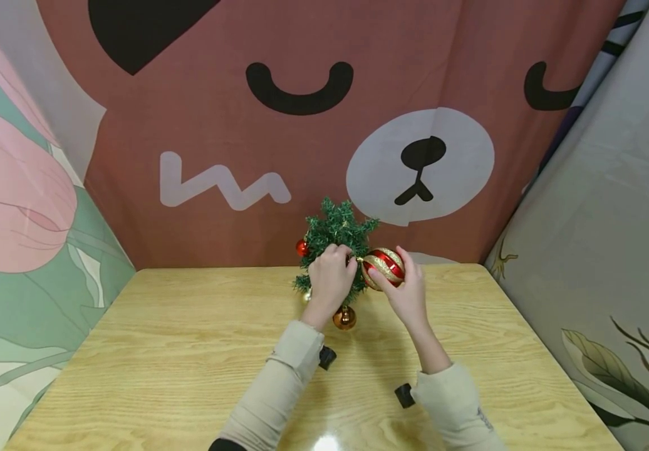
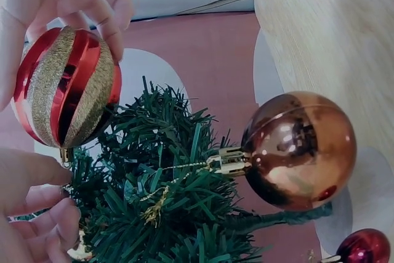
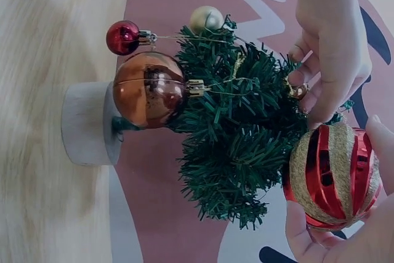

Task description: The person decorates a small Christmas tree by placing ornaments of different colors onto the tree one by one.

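My right hand (image 1: 410, 297) grips a large red bauble with gold glitter stripes (image 1: 383, 269) at the right side of a small green Christmas tree (image 1: 338, 227). At the bauble's gold cap (image 2: 66, 154), thumb and curled fingers of my left hand (image 1: 331, 277) pinch its thin gold hanging string, close against the branches. The fingers partly cover the string. A shiny copper bauble (image 2: 301, 150) hangs on the tree's near side by a gold cord. Beside it in the right wrist view are a small red bauble (image 3: 123, 37) and a pale gold bauble (image 3: 207, 19).
The tree's round pale base (image 3: 89, 124) stands on the light wooden table (image 1: 189, 351), near its back edge. Two small black objects, one dark block (image 1: 327, 357) and another (image 1: 404, 396), lie near the sleeves. Printed cloth (image 1: 217, 125) hangs behind and at both sides.
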The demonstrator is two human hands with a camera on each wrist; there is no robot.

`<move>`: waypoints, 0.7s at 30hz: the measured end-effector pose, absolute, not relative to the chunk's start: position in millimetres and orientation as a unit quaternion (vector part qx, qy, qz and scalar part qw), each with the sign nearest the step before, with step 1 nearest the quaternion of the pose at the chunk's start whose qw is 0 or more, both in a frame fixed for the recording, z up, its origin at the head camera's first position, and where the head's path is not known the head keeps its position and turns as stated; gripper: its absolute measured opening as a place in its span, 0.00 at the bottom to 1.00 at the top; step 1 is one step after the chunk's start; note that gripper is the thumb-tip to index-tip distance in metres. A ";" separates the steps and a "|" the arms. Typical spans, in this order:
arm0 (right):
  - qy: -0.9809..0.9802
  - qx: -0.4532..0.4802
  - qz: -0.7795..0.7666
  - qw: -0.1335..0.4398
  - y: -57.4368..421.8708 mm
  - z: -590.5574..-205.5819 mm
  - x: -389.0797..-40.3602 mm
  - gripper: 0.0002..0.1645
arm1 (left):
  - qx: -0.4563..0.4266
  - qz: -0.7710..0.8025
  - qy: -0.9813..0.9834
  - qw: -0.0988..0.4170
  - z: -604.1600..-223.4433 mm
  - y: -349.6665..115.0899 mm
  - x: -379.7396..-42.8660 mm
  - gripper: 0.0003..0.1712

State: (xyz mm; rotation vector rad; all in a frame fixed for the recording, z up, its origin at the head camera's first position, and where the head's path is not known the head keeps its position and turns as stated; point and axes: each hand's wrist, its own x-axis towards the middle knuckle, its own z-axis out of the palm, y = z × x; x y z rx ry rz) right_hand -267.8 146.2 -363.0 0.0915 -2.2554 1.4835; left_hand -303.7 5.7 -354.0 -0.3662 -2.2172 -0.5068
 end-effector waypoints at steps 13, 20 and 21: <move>-0.835 0.057 0.509 0.201 145.3 -366.6 -251.7 0.44 | -0.154 -0.215 -0.879 0.396 -354.7 5.9 -304.1 0.07; -0.839 0.060 0.497 0.213 143.9 -370.6 -246.0 0.45 | -0.157 -0.248 -0.869 0.398 -354.5 4.5 -304.6 0.06; -0.838 0.063 0.497 0.216 143.4 -371.1 -244.9 0.45 | -0.157 -0.252 -0.869 0.396 -354.5 4.5 -304.6 0.05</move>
